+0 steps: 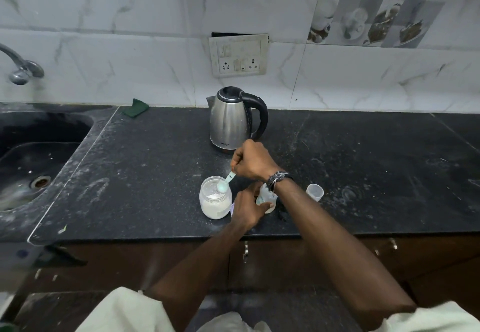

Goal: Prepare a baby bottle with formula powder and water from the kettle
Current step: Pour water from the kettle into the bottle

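Note:
An open clear jar [215, 201], about half full of white formula powder, stands near the counter's front edge. My right hand [253, 160] pinches the handle of a pale blue scoop [225, 185] whose bowl sits at the jar's mouth. Just right of the jar, my left hand [246, 208] wraps around a clear baby bottle [265, 198], mostly hidden by my right wrist. A steel kettle [235, 118] with a black handle and closed lid stands behind both hands.
A small clear cap [315, 192] lies right of the bottle. The black counter [376, 175] is dusted with powder. A dark sink [33, 165] with a tap [22, 68] is at left, a green cloth [136, 108] and a wall socket [239, 55] behind.

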Available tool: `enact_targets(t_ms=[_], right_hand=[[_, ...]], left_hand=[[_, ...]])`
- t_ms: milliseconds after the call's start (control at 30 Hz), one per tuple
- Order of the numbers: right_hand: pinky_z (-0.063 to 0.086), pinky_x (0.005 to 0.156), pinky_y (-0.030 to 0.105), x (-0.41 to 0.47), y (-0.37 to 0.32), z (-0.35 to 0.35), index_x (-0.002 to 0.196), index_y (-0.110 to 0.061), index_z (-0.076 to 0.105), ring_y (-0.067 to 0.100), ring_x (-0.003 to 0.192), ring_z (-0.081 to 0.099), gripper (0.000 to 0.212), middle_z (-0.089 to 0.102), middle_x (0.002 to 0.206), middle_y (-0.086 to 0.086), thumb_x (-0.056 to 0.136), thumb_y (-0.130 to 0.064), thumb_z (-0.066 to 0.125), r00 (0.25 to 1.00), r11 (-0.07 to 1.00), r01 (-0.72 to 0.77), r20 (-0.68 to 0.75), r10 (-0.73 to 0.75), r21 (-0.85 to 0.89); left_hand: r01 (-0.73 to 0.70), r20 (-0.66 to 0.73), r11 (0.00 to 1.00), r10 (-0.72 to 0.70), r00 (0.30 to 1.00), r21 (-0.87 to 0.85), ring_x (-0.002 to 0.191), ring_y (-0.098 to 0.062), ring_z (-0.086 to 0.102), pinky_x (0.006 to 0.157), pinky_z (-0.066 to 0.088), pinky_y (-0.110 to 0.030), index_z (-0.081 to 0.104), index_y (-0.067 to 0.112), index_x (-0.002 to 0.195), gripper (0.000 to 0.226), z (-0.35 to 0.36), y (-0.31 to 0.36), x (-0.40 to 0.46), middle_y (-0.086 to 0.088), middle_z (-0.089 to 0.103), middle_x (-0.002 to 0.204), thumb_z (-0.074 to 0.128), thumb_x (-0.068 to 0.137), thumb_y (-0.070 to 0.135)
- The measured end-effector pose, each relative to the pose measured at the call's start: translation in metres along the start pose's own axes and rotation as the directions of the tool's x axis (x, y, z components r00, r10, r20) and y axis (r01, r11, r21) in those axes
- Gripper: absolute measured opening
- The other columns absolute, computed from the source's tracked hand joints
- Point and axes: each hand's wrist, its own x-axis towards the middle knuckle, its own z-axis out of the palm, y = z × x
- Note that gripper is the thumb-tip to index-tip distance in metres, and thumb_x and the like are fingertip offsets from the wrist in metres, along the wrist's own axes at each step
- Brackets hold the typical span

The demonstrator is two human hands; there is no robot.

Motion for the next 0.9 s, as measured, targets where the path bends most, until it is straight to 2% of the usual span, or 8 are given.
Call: enact_targets(t_ms=[100, 233, 333, 400, 500, 600, 733, 900], right_hand=[[0.057, 0.077, 0.031, 0.003, -0.007, 0.017, 0.07, -0.015, 0.077, 0.019, 0.085, 0.07, 0.015, 0.076, 0.082, -0.002, 0.072, -0.002, 0.069, 0.999, 0.999, 0.027, 0.037, -0.025, -0.046], [0.054, 0.073, 0.029, 0.008, -0.012, 0.036, 0.073, -0.019, 0.077, 0.021, 0.087, 0.07, 0.017, 0.076, 0.088, -0.002, 0.069, -0.004, 0.07, 0.995, 0.994, 0.047, 0.091, -0.038, -0.1], [0.053, 0.073, 0.031, 0.01, -0.01, 0.045, 0.074, -0.022, 0.075, 0.022, 0.089, 0.068, 0.018, 0.075, 0.092, -0.002, 0.07, -0.006, 0.069, 0.992, 0.99, 0.056, 0.12, -0.04, -0.127], [0.054, 0.07, 0.031, 0.011, -0.005, 0.045, 0.075, -0.021, 0.076, 0.021, 0.086, 0.069, 0.017, 0.075, 0.087, -0.004, 0.074, -0.007, 0.067, 0.995, 0.992, 0.054, 0.094, -0.044, -0.112], [0.051, 0.066, 0.028, 0.018, 0.005, 0.038, 0.072, -0.018, 0.076, 0.016, 0.079, 0.07, 0.009, 0.07, 0.072, -0.012, 0.08, -0.018, 0.071, 0.999, 0.999, 0.029, 0.016, -0.029, -0.021], [0.059, 0.072, 0.033, 0.032, 0.02, 0.028, 0.063, -0.011, 0.072, 0.009, 0.072, 0.07, 0.029, 0.069, 0.063, -0.014, 0.087, -0.028, 0.07, 0.997, 0.989, -0.017, -0.073, 0.028, 0.146], [0.061, 0.074, 0.041, 0.057, 0.043, 0.011, 0.066, -0.01, 0.072, 0.009, 0.057, 0.069, 0.043, 0.072, 0.059, -0.004, 0.095, -0.04, 0.061, 0.974, 0.937, -0.083, -0.173, 0.149, 0.341], [0.06, 0.075, 0.042, 0.097, 0.064, -0.016, 0.067, -0.01, 0.073, 0.018, 0.065, 0.073, 0.041, 0.073, 0.062, 0.001, 0.096, -0.035, 0.058, 0.921, 0.9, -0.1, -0.304, 0.245, 0.424]], left_hand=[[0.046, 0.001, 0.999, -0.046, 0.999, 0.012, 0.097, -0.023, 0.068, 0.082, 0.053, -0.035, 0.067, 0.012, 0.105, 0.034, 0.002, -0.003, 0.0, -0.007, 0.073, 0.104, 0.075, 0.076, 0.029], [0.069, -0.009, 0.997, -0.069, 0.998, -0.043, 0.099, -0.022, 0.069, 0.085, 0.055, -0.037, 0.07, 0.009, 0.103, 0.029, 0.005, -0.009, -0.001, -0.008, 0.073, 0.103, 0.074, 0.077, 0.023], [0.051, -0.015, 0.996, -0.052, 0.999, -0.068, 0.096, -0.014, 0.069, 0.084, 0.056, -0.033, 0.069, 0.012, 0.106, 0.035, 0.005, -0.012, 0.0, -0.003, 0.074, 0.103, 0.077, 0.074, 0.023], [0.041, -0.016, 0.996, -0.043, 0.999, -0.079, 0.098, -0.011, 0.068, 0.085, 0.054, -0.029, 0.067, 0.012, 0.111, 0.043, 0.005, -0.013, 0.0, -0.002, 0.074, 0.106, 0.079, 0.072, 0.024], [0.026, -0.014, 0.995, -0.028, 1.0, -0.092, 0.099, -0.007, 0.066, 0.088, 0.053, -0.025, 0.064, 0.012, 0.118, 0.055, 0.005, -0.015, 0.0, -0.001, 0.073, 0.111, 0.082, 0.068, 0.026], [0.011, -0.011, 0.995, -0.012, 1.0, -0.099, 0.103, -0.006, 0.066, 0.091, 0.052, -0.024, 0.061, 0.014, 0.124, 0.064, 0.004, -0.016, 0.002, 0.0, 0.071, 0.115, 0.084, 0.066, 0.029], [0.017, 0.004, 0.996, -0.017, 1.0, -0.088, 0.111, -0.012, 0.065, 0.097, 0.053, -0.031, 0.054, 0.016, 0.131, 0.077, 0.002, -0.015, 0.004, -0.001, 0.069, 0.122, 0.087, 0.064, 0.033], [0.063, 0.048, 0.991, -0.058, 0.997, -0.115, 0.118, -0.014, 0.061, 0.103, 0.05, -0.035, 0.046, 0.013, 0.141, 0.095, 0.002, -0.011, 0.008, -0.003, 0.064, 0.131, 0.09, 0.06, 0.031]])
